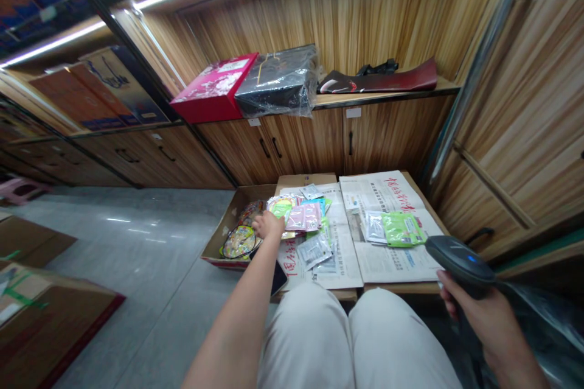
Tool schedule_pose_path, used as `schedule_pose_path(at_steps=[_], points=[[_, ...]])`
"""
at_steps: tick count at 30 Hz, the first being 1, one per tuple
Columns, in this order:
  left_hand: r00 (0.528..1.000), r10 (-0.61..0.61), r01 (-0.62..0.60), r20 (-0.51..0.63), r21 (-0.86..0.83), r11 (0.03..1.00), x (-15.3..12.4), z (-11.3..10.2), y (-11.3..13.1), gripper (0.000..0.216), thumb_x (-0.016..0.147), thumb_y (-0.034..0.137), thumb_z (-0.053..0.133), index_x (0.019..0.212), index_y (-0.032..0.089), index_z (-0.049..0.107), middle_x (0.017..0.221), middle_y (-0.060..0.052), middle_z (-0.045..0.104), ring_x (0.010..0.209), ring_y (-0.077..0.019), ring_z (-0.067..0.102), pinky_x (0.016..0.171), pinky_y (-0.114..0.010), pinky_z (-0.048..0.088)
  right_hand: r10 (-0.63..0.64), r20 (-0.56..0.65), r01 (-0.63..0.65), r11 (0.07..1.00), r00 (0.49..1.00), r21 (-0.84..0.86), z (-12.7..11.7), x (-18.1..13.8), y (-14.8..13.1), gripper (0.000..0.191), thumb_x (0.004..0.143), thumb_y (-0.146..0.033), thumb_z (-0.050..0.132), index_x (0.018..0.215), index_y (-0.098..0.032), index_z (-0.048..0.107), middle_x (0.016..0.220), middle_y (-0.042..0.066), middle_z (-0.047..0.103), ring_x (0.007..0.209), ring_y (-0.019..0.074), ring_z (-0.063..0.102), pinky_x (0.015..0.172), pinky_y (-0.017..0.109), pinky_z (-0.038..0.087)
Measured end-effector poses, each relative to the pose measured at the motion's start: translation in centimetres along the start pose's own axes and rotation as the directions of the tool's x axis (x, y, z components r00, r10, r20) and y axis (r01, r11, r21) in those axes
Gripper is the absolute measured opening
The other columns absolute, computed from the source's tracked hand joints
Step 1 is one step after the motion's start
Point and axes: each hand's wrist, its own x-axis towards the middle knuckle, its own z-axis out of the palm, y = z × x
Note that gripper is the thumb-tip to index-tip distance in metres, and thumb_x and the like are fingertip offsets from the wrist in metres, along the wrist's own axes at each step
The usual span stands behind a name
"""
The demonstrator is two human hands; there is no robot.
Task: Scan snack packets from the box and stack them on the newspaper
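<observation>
Lying just right of the left hand (269, 226), whose grip I cannot tell, are shiny pink-and-green plastic packets (303, 217) on printed white newspaper (350, 273); the farther right hand (483, 311) clamps a black pistol-shaped scanner (460, 262)

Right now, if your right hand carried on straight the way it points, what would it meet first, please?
Probably the green packets on the newspaper, just beyond the scanner in the right hand; the height between is unclear.
</observation>
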Motion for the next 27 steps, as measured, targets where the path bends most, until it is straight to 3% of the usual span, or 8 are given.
schedule_pose_path(at_steps=[4,12,16,19,21,24,27], points=[[0.997,0.003,-0.005,0.078,0.020,1.000,0.4,0.5,-1.8,0.058,0.075,0.050,0.071,0.120,0.015,0.062,0.133,-0.022,0.055,0.127,-0.0380,0.048,0.094,-0.046,0.046,-0.060,-0.021,0.059,0.998,0.998,-0.028,0.3,-0.1,0.0,0.037,0.061,-0.050,0.081,0.067,-0.016,0.067,0.049,0.003,0.063,0.039,0.0171,0.054,0.034,0.028,0.044],[1.000,0.028,-0.028,-0.010,0.060,0.998,0.5,0.2,-2.0,0.060,0.066,0.051,0.078,0.112,0.015,0.067,0.131,-0.022,0.056,0.126,-0.0389,0.049,0.092,-0.045,0.047,0.004,-0.005,-0.004,1.000,1.000,-0.029,0.0,0.4,-0.1,0.041,0.055,-0.049,0.084,0.068,-0.014,0.068,0.049,0.005,0.065,0.039,0.0180,0.056,0.034,0.028,0.046],[0.998,0.062,-0.055,0.024,-0.208,0.977,1.5,0.5,-3.0,0.030,0.069,0.037,0.077,0.088,0.015,0.070,0.102,-0.016,0.071,0.106,-0.0325,0.064,0.083,-0.036,0.049,-0.003,-0.023,0.003,1.000,1.000,-0.021,0.2,0.0,-0.2,0.041,0.054,-0.048,0.085,0.070,-0.015,0.067,0.049,0.004,0.064,0.039,0.0177,0.055,0.034,0.028,0.046],[0.997,0.061,-0.022,0.050,-0.569,0.822,1.3,0.7,-4.0,0.025,0.066,0.039,0.076,0.065,0.017,0.064,0.068,-0.006,0.068,0.078,-0.0249,0.067,0.066,-0.028,0.048,-0.023,-0.034,0.022,1.000,0.999,-0.015,0.3,-0.2,-0.3,0.039,0.053,-0.044,0.087,0.069,-0.016,0.067,0.049,0.003,0.063,0.039,0.0170,0.055,0.034,0.027,0.046],[0.993,0.077,0.010,0.084,-0.740,0.672,0.3,0.7,-4.9,0.030,0.064,0.042,0.076,0.058,0.018,0.060,0.059,-0.003,0.063,0.065,-0.0201,0.063,0.057,-0.025,0.045,-0.012,-0.013,0.012,1.000,1.000,-0.006,0.2,-0.1,-0.3,0.040,0.049,-0.043,0.089,0.070,-0.016,0.068,0.050,0.003,0.064,0.039,0.0176,0.055,0.034,0.028,0.046],[0.975,0.113,0.104,0.189,-0.847,0.521,-2.2,0.6,-6.3,0.031,0.061,0.043,0.076,0.060,0.017,0.061,0.059,-0.002,0.063,0.058,-0.0155,0.058,0.053,-0.023,0.042,-0.001,0.010,0.001,1.000,1.000,0.000,0.1,0.3,-0.1,0.041,0.048,-0.042,0.089,0.071,-0.015,0.069,0.051,0.004,0.065,0.040,0.0181,0.056,0.035,0.029,0.047],[0.956,0.124,0.185,0.267,-0.872,0.453,-4.5,0.9,-7.8,0.033,0.056,0.044,0.079,0.060,0.016,0.061,0.058,-0.001,0.063,0.057,-0.0144,0.058,0.053,-0.023,0.044,0.008,-0.002,-0.008,1.000,1.000,-0.002,0.0,0.4,0.1,0.040,0.049,-0.042,0.089,0.070,-0.015,0.068,0.049,0.003,0.064,0.040,0.0174,0.055,0.035,0.028,0.047]])
